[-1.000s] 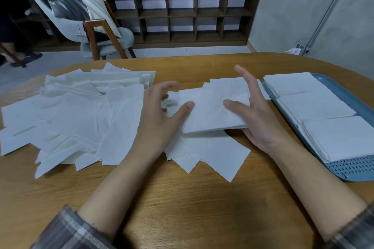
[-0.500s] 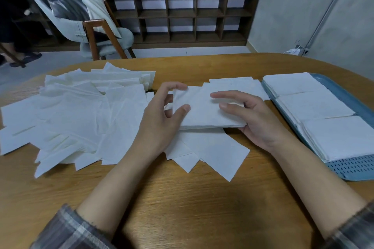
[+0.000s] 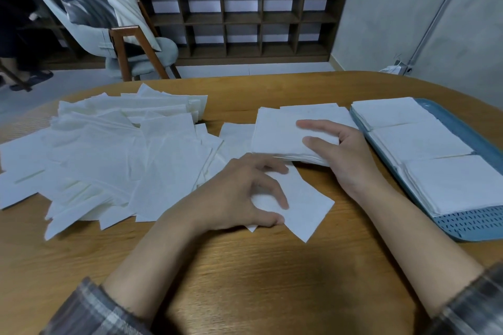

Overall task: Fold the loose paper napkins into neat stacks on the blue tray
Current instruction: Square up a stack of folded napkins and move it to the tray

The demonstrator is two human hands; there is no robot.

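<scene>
A wide heap of loose white napkins (image 3: 109, 149) covers the left half of the wooden table. My right hand (image 3: 345, 155) grips a thin stack of folded napkins (image 3: 277, 133) just left of the blue tray (image 3: 462, 226), with its fingers on top and its thumb at the near edge. Three neat napkin stacks (image 3: 422, 141) lie in a row on the tray. My left hand (image 3: 236, 198) is curled over a single loose napkin (image 3: 307, 201) in front of me and pinches its near corner between thumb and fingers.
The wooden table (image 3: 245, 280) shows bare wood along its near side. Beyond the far edge stand a padded chair (image 3: 122, 43) and a dark open shelf unit (image 3: 245, 16). A grey wall with a pipe rises at the right.
My left hand has let go of the folded stack and dropped toward me onto the loose napkin. My right hand keeps the stack, which has shifted a little toward the tray.
</scene>
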